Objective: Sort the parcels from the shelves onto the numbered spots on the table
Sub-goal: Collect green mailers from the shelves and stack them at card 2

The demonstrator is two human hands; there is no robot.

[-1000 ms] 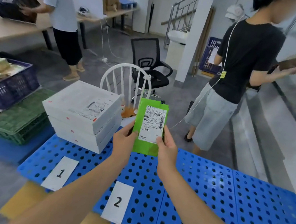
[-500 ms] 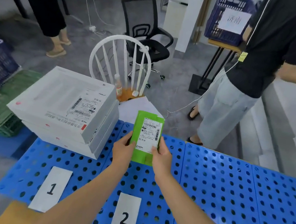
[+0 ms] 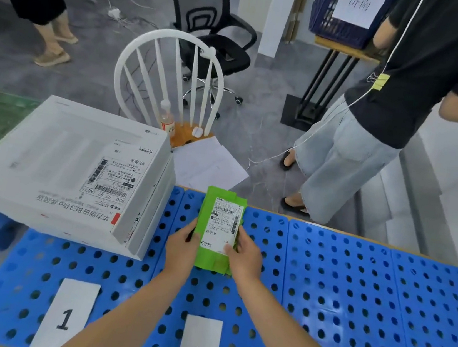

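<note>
A flat green parcel (image 3: 218,215) with a white shipping label lies low over the blue perforated table (image 3: 337,289), beyond the paper card marked 2 (image 3: 199,344). My left hand (image 3: 183,247) grips its left edge and my right hand (image 3: 244,255) grips its right edge, thumb on the label. Whether the parcel touches the table I cannot tell. To the left, a stack of white boxes (image 3: 63,163) stands beyond the card marked 1 (image 3: 66,318).
A white spindle chair (image 3: 169,84) with a bottle and loose papers stands just past the table's far edge. A person in a black shirt (image 3: 409,80) stands at the far right. An office chair, a blue labelled crate on a stand and another person's legs lie further back.
Both hands have lowered the green parcel from chest height down toward the table beyond card 2. My view has tipped downward and moved closer to the table.
</note>
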